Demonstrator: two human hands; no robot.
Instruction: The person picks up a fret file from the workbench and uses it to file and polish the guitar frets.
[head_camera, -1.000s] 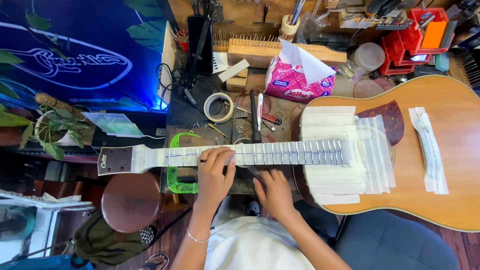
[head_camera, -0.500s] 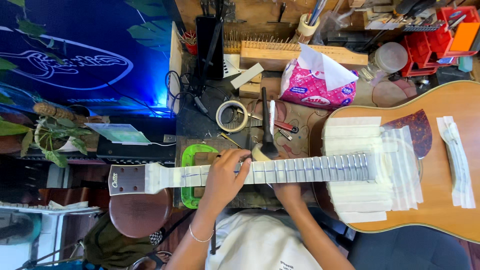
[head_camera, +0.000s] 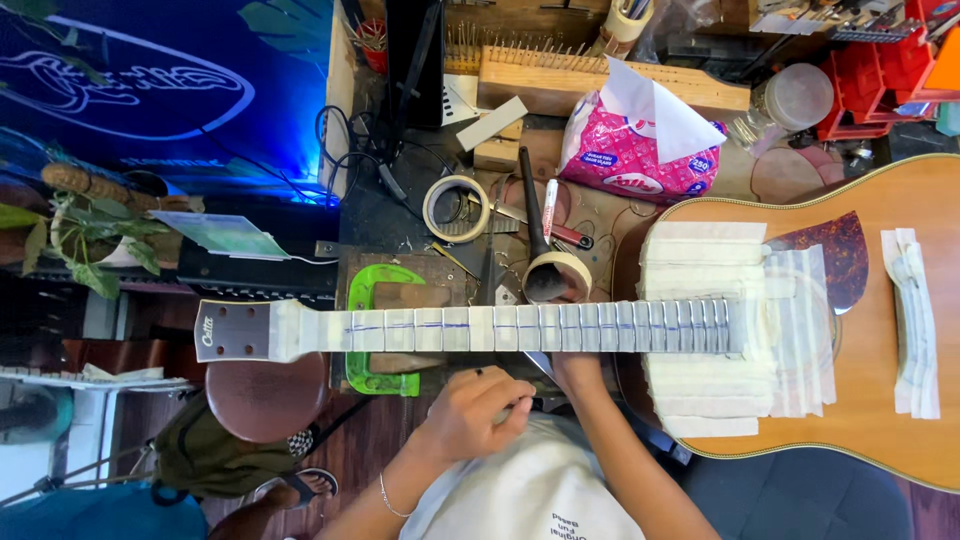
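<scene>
Left hand: the left hand (head_camera: 470, 410) sits low, just below the guitar neck, fingers curled loosely around a thin dark tool whose tip pokes out toward the right — what kind of tool cannot be told.
Right hand: the right hand (head_camera: 578, 368) is mostly hidden under the neck; only the wrist and forearm show, so how far it is open cannot be told.
Guitar neck: the guitar neck (head_camera: 500, 327) lies just above the left hand, long axis running left to right, the fretboard covered in pale tape between the frets with a blue line drawn along it.
Headstock: the headstock (head_camera: 232, 331) points left, well out from the left hand.
Guitar body: the guitar body (head_camera: 890, 200) lies to the right, past the right forearm — taped over around the soundhole.
Green clamp: a green clamp (head_camera: 372, 375) sits under the neck, just left of the left hand.
Tape roll: a tape roll (head_camera: 456, 208) lies beyond the neck, above the left hand.
</scene>
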